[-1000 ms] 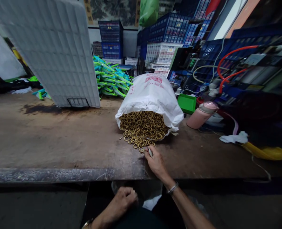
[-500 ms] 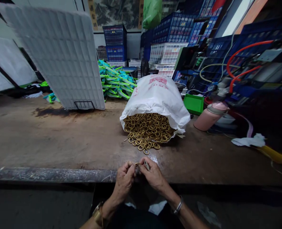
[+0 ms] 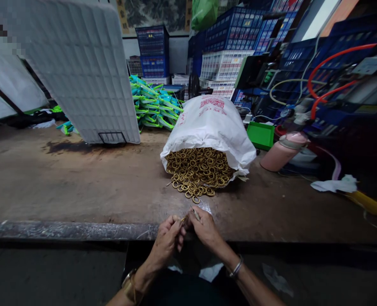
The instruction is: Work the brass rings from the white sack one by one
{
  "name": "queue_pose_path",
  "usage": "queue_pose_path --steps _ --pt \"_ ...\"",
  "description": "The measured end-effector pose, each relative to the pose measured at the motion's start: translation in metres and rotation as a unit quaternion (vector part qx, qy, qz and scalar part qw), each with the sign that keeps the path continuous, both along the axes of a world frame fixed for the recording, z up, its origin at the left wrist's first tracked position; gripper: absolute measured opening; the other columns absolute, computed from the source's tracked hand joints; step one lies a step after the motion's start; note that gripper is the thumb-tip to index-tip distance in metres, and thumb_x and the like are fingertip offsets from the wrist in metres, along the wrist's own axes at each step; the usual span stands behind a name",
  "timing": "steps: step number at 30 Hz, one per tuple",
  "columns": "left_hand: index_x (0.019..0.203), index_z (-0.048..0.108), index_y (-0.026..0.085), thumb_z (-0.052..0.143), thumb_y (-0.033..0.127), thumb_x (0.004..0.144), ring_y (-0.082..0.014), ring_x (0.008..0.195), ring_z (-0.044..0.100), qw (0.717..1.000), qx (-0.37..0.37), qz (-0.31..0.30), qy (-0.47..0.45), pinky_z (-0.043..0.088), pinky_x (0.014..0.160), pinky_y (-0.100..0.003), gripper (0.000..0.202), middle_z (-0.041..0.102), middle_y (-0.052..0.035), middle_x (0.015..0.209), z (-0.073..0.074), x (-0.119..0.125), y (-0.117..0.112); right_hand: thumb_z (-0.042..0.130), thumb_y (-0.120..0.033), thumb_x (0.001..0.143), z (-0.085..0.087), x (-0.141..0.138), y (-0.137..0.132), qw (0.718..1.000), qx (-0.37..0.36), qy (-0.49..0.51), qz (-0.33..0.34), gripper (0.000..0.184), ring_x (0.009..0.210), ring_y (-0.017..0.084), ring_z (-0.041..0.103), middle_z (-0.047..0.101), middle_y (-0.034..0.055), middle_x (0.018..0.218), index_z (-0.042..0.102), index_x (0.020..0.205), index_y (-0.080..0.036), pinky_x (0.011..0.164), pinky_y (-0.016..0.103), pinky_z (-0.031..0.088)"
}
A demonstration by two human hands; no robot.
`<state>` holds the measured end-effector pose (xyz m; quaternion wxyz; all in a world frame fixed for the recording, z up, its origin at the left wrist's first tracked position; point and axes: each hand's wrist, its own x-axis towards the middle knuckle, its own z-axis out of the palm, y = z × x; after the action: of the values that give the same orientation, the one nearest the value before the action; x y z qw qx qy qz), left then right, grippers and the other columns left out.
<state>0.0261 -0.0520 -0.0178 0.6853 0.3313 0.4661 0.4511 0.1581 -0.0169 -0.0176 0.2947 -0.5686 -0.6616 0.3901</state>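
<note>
At the table's front edge my left hand (image 3: 167, 238) is closed, pinching a small brass-coloured ring (image 3: 184, 219), mostly hidden by the fingers. Close beside it, my right hand (image 3: 206, 229) is closed around a slim greyish metal tool (image 3: 196, 214); its kind cannot be made out. The right fingertips are at the ring, with contact unclear. Just beyond both hands, loose brass rings (image 3: 193, 189) spill from the mouth of a white woven sack (image 3: 207, 121) lying on its side.
A tall white quilted panel (image 3: 89, 76) stands at left on the wooden table (image 3: 80, 187). Behind are bright green and blue bundled items (image 3: 156, 106) and stacked crates (image 3: 153, 53). At right are a green tray (image 3: 260, 135), a pink bottle (image 3: 280, 153) and a white cloth (image 3: 335, 185).
My right hand has turned slightly, and the tool's angle in it differs. The lower fingers of my left hand have loosened a little. The view has tilted slightly downward.
</note>
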Motion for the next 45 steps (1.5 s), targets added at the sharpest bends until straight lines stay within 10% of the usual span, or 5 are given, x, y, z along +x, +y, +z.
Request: queue_pose_path --steps 6,24,33,45 --pt "0.074 0.043 0.018 0.055 0.051 0.071 -0.0029 0.038 0.038 1.0 0.0 0.014 0.013 0.031 0.037 -0.015 0.035 0.049 0.0067 0.057 0.002 0.0 0.001 0.039 -0.011 0.072 0.0 0.001 -0.01 0.982 0.046 -0.154 0.098 0.017 0.058 0.011 0.048 0.058 -0.0017 0.064 0.053 0.076 -0.021 0.055 0.021 0.026" --pt "0.068 0.044 0.018 0.05 0.052 0.076 -0.0038 0.038 0.038 0.993 0.07 -0.009 0.09 0.033 0.037 -0.015 0.035 0.046 0.0055 0.054 0.009 -0.005 -0.01 0.037 -0.007 0.07 0.004 -0.002 -0.001 0.942 0.041 -0.319 0.092 0.027 0.06 0.015 0.054 0.062 0.0033 0.07 0.053 0.089 -0.019 0.053 0.025 0.024" --pt "0.069 0.053 0.013 0.059 0.043 0.073 -0.0085 0.049 0.05 0.995 -0.007 -0.014 -0.103 0.04 0.043 -0.019 0.032 0.059 -0.0044 0.066 0.007 0.003 -0.011 0.041 -0.022 0.083 0.001 0.02 0.028 0.923 0.053 -0.373 -0.079 0.012 0.068 0.017 0.058 0.063 0.0058 0.08 0.048 0.092 -0.019 0.054 0.026 0.024" --pt "0.062 0.05 0.012 0.063 0.029 0.069 -0.0084 0.059 0.052 0.954 -0.133 0.038 -0.266 0.04 0.045 -0.017 0.022 0.054 -0.002 0.069 0.003 -0.011 -0.004 0.042 -0.022 0.081 -0.004 0.018 0.036 0.953 0.083 -0.282 -0.078 0.008 0.064 0.013 0.049 0.057 0.0014 0.075 0.049 0.083 -0.019 0.055 0.024 0.025"
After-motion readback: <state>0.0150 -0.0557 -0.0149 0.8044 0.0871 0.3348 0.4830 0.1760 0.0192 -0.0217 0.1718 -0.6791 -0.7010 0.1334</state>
